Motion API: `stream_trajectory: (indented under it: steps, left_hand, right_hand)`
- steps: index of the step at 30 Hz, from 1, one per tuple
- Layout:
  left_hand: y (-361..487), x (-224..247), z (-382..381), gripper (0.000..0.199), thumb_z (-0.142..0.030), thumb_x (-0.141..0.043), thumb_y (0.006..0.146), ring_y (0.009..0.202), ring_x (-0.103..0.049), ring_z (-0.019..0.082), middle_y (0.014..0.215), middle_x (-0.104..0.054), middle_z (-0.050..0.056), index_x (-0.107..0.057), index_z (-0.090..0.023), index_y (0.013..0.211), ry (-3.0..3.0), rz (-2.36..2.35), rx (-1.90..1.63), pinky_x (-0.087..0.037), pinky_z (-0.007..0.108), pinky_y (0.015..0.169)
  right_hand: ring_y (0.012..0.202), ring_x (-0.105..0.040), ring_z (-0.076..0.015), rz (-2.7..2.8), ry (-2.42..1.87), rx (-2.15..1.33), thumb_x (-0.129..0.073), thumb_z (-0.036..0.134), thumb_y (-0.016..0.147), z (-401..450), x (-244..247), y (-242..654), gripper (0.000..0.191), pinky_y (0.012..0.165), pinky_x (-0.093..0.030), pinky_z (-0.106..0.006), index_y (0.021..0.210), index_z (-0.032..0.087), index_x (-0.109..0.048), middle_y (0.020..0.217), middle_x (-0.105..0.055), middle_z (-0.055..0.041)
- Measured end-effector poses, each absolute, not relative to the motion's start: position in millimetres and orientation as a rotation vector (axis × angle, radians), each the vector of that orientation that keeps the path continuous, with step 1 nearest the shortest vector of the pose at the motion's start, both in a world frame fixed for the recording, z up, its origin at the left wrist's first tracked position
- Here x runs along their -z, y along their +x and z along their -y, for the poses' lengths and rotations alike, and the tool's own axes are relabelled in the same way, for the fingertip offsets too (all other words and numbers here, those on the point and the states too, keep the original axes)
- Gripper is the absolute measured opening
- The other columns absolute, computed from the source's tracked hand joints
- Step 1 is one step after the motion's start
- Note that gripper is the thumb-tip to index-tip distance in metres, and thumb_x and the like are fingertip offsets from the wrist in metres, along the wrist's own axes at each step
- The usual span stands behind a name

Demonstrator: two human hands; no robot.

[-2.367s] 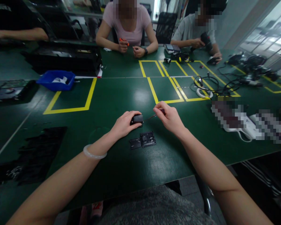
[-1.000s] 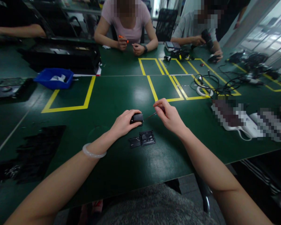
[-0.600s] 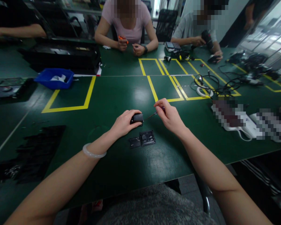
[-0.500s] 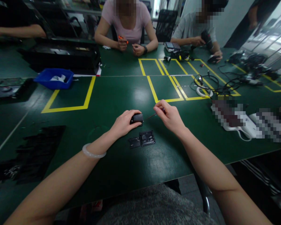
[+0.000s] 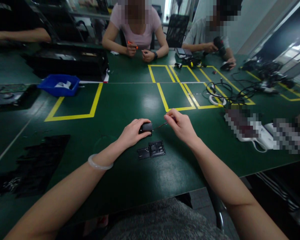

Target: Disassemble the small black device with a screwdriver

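Observation:
On the green table, my left hand grips a small black device between thumb and fingers. My right hand pinches a thin screwdriver, whose shaft points left and ends at or very near the device's right side; whether they touch I cannot tell. Just below the device lie a black part with a frame-like inside and a flat black piece beside it, both on the table.
A blue tray with white pieces stands at the left, near a long black case. Black parts lie nearer left. Cables and a white power strip are at the right. People sit across the table.
The screwdriver has shifted slightly left, its tip now closer to the black device. My left hand keeps its hold. The view has tilted a little.

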State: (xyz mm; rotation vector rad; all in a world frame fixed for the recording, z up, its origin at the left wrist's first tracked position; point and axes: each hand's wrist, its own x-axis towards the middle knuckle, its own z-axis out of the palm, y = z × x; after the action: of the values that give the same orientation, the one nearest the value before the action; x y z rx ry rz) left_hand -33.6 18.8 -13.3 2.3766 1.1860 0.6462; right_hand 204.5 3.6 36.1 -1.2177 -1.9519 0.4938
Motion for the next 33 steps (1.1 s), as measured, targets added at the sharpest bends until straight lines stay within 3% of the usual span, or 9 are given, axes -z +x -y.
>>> stream_trajectory:
  steps: [6, 14, 19, 26, 33]
  left_hand:
    - [-33.9, 14.7, -19.9, 0.039, -0.037, -0.066, 0.089, 0.110, -0.059, 0.026, 0.120, -0.065, 0.006, -0.055, -0.024, 0.125, 2.374, -1.202, -0.635, -0.047, 0.039, 0.093]
    - [-33.5, 12.9, -19.5, 0.038, -0.036, -0.065, 0.090, 0.110, -0.059, 0.027, 0.121, -0.066, 0.006, -0.055, -0.024, 0.124, 2.366, -1.198, -0.641, -0.047, 0.040, 0.093]
    - [-34.1, 14.7, -20.4, 0.040, -0.036, -0.067, 0.089, 0.110, -0.059, 0.026, 0.120, -0.065, 0.006, -0.055, -0.024, 0.125, 2.372, -1.207, -0.634, -0.047, 0.040, 0.093]
    - [-33.7, 14.6, -20.4, 0.040, -0.036, -0.067, 0.089, 0.109, -0.059, 0.026, 0.120, -0.065, 0.006, -0.055, -0.024, 0.125, 2.371, -1.198, -0.630, -0.047, 0.039, 0.093]
    - [-33.4, 13.3, -19.8, 0.040, -0.038, -0.066, 0.090, 0.110, -0.059, 0.027, 0.121, -0.065, 0.006, -0.055, -0.024, 0.125, 2.369, -1.218, -0.613, -0.047, 0.039, 0.092]
  right_hand:
    - [0.064, -0.055, -0.0138, 1.954, -1.183, -0.525, -0.045, 0.030, 0.097, -2.7, -36.7, 203.8, 0.014, 0.063, -0.038, -0.025, 0.103, 0.021, -0.054, 0.074, -0.060, 0.0004]
    - [0.060, -0.052, -0.0134, 1.948, -1.233, -0.513, -0.048, 0.038, 0.098, -5.1, -36.8, 205.6, 0.023, 0.060, -0.034, -0.026, 0.084, 0.021, -0.056, 0.066, -0.058, 0.0011]
    - [0.066, -0.056, -0.0145, 1.969, -1.160, -0.546, -0.044, 0.030, 0.098, -2.6, -38.5, 204.2, 0.016, 0.065, -0.038, -0.026, 0.103, 0.020, -0.056, 0.074, -0.061, 0.0002]
    - [0.063, -0.054, -0.0145, 1.969, -1.221, -0.530, -0.049, 0.039, 0.098, -3.7, -38.1, 204.5, 0.023, 0.062, -0.035, -0.027, 0.088, 0.021, -0.057, 0.069, -0.059, 0.0002]
    - [0.064, -0.053, -0.0142, 1.974, -1.192, -0.555, -0.044, 0.028, 0.097, -2.2, -39.6, 204.3, 0.014, 0.063, -0.037, -0.026, 0.104, 0.021, -0.054, 0.072, -0.058, 0.0012]
